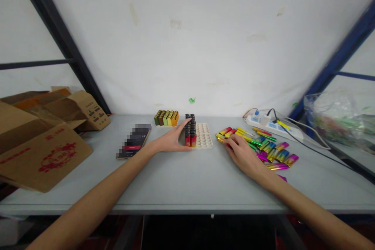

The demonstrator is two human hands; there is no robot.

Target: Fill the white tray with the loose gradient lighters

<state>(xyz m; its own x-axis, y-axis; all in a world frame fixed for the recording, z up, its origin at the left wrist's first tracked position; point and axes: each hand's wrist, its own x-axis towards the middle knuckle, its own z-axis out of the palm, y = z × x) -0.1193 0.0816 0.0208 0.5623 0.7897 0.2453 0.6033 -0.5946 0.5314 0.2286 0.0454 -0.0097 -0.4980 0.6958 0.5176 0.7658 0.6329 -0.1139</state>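
"Left grip point(172, 140), what's it doing?"

"Spread round the red-and-black lighters point(191, 140), thumb at the near end of the rows, forefinger towards the far end. They stand upright on the left of the pale tray point(204, 136); hollows show on its right. Whether it squeezes or only steadies, I can't tell."

"And the right grip point(241, 155)?"

"Fingertips down on a gold lighter point(221, 139) at the left edge of the loose pile point(274, 153). Pinched or merely touched, I can't tell; the fingers cover too much."

"What might go wrong?"

"A nudge from that left thumb could tip the end lighters or slide the tray, since nothing visible fixes it to the bench point(187, 187). Pile pieces overlap, so lifting one could drag its neighbours along."

"What can't you make out?"

"The left grip's other fingers; only thumb and forefinger show clearly. A magenta piece point(283, 178) is mostly behind the right forearm point(310, 203). Further out, the dark device point(135, 138) has a pixelated screen, the clear bag point(336, 121) past the power strip point(274, 125) holds a blur, and the carton point(58, 152) is cut off at far left."
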